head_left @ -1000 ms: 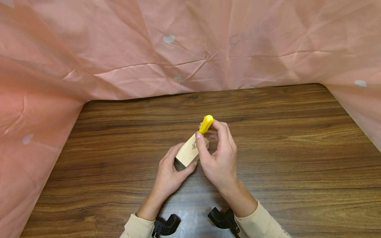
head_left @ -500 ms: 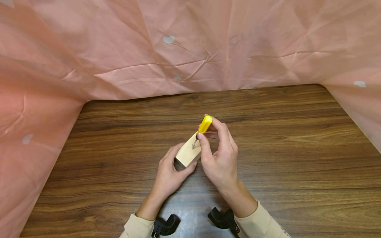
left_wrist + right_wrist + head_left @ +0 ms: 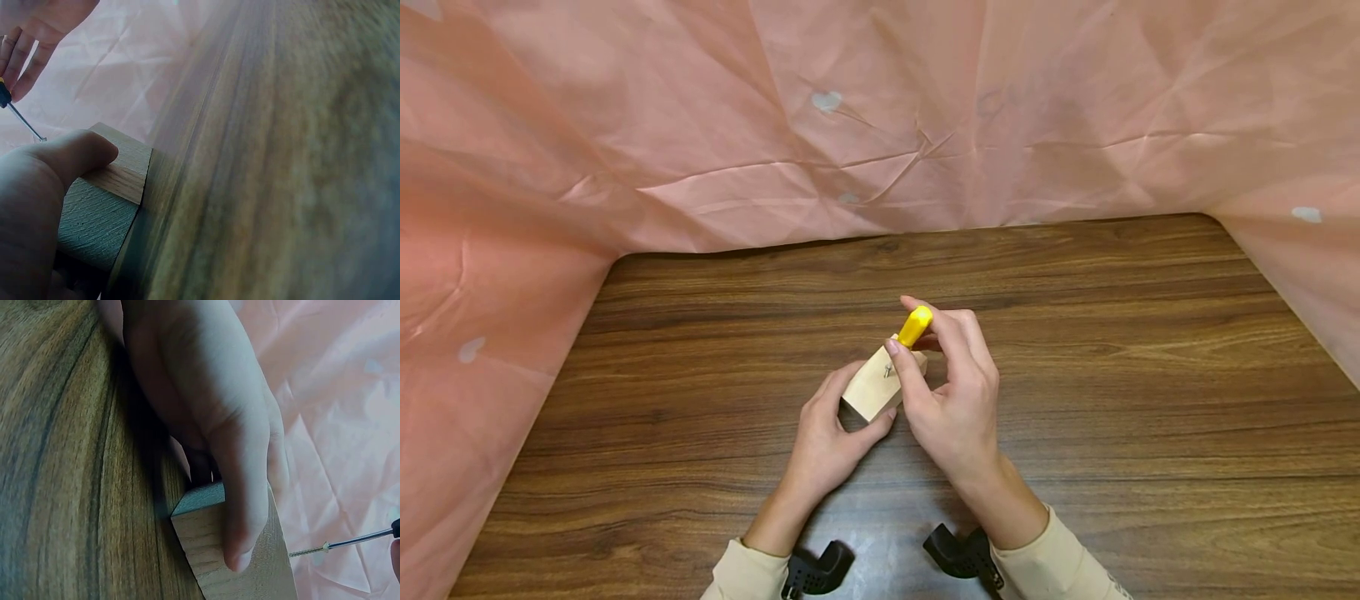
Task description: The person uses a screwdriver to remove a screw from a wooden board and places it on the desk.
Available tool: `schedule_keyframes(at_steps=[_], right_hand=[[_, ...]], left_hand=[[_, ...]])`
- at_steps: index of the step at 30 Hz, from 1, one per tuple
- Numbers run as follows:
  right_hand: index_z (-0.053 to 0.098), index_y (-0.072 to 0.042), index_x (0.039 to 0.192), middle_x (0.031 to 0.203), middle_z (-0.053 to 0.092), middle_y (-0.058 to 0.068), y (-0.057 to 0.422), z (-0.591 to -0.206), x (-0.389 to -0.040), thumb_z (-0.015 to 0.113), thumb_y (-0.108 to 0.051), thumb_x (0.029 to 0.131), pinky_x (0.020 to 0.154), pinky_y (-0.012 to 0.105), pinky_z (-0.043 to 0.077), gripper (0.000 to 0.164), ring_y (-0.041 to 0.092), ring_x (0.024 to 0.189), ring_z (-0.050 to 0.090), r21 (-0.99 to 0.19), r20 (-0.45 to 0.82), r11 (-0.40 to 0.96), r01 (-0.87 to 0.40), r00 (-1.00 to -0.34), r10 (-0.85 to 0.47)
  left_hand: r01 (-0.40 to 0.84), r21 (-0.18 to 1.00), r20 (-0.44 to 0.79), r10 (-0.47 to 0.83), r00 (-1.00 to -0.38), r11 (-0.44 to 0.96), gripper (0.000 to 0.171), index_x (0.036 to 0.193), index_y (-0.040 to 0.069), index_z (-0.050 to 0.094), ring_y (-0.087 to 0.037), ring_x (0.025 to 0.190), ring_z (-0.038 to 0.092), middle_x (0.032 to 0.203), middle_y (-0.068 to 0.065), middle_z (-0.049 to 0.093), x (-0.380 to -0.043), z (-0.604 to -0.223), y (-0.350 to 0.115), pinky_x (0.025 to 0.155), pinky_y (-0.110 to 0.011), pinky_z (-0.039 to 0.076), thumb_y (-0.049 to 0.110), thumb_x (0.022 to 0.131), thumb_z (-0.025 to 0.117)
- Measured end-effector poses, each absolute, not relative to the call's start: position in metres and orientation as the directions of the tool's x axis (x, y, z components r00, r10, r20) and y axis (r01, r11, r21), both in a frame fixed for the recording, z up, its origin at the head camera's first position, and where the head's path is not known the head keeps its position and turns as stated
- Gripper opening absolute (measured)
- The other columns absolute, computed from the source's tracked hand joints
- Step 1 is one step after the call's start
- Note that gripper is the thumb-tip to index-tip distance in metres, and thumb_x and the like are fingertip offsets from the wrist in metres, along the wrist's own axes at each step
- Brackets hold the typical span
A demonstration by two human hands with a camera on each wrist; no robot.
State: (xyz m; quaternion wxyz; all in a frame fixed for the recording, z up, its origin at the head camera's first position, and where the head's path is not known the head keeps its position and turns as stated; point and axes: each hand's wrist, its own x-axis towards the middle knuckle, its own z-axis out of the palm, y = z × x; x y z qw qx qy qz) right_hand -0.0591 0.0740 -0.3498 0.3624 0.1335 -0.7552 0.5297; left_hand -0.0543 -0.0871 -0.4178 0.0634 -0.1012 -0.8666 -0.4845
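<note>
In the head view my left hand (image 3: 831,433) grips a pale wooden block (image 3: 871,390) with a dark end, its thumb along the near side. A small screw (image 3: 887,372) stands up from the block's top face. My right hand (image 3: 958,400) pinches the yellow handle of a screwdriver (image 3: 916,327) between thumb and fingers. The forefinger reaches past the handle. In the right wrist view the screwdriver's metal shaft (image 3: 362,539) meets the screw head, and part of the screw's thread shows above the wood. The left wrist view shows the left thumb (image 3: 81,156) pressing on the block.
Brown wood-grain table (image 3: 1112,375) lies around and beneath the hands. A pink cloth (image 3: 880,125) with pale hearts hangs along the back and both sides. Black wrist mounts (image 3: 823,567) sit at both cuffs, above the table's near part.
My right thumb has slid up and left along the screwdriver, and the forefinger has stretched out beyond the handle. The yellow handle sits slightly lower. My left hand and the block stay put.
</note>
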Motion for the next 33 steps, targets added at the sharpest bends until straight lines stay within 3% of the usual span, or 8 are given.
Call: schedule_keyframes(at_steps=[6,15,23,33], right_hand=[[0.066,0.000,0.138,0.108,0.070,0.015,0.0744,-0.3489,-0.0584,0.080,0.003,0.091,0.094,0.026,0.059,0.049,0.025,0.100,0.072,-0.713,0.681,0.391,-0.582,-0.707,0.191],[0.063,0.003,0.137,0.113,0.077,0.014,0.0754,-0.3477,-0.0579,0.072,0.003,0.095,0.092,0.035,0.060,0.043,0.023,0.100,0.075,-0.729,0.663,0.377,-0.571,-0.726,0.184],[0.069,0.001,0.132,0.115,0.068,0.015,0.0743,-0.3498,-0.0592,0.076,-0.005,0.097,0.095,0.027,0.060,0.036,0.021,0.104,0.071,-0.728,0.670,0.368,-0.579,-0.715,0.200],[0.069,0.004,0.131,0.112,0.066,0.018,0.0728,-0.3487,-0.0588,0.079,0.004,0.091,0.093,0.026,0.061,0.041,0.021,0.103,0.071,-0.741,0.663,0.312,-0.594,-0.719,0.208]], left_hand=[[0.230,0.828,0.200,0.113,-0.973,0.511,0.064,0.142,0.015,0.066,-0.022,0.117,0.069,0.135,-0.005,0.073,-0.0544,-0.4170,-0.0873,0.102,-0.047,0.054,0.020,0.083,0.091],[0.221,0.828,0.191,0.110,-0.975,0.516,0.065,0.142,0.015,0.066,-0.023,0.119,0.069,0.135,-0.006,0.073,-0.0543,-0.4161,-0.0870,0.103,-0.048,0.053,0.020,0.083,0.091],[0.226,0.829,0.195,0.114,-0.974,0.512,0.064,0.142,0.016,0.066,-0.022,0.116,0.069,0.134,-0.006,0.073,-0.0541,-0.4173,-0.0866,0.101,-0.047,0.053,0.020,0.084,0.091],[0.232,0.830,0.203,0.112,-0.973,0.508,0.064,0.142,0.015,0.066,-0.023,0.116,0.069,0.134,-0.006,0.073,-0.0542,-0.4172,-0.0871,0.102,-0.047,0.054,0.020,0.083,0.091]])
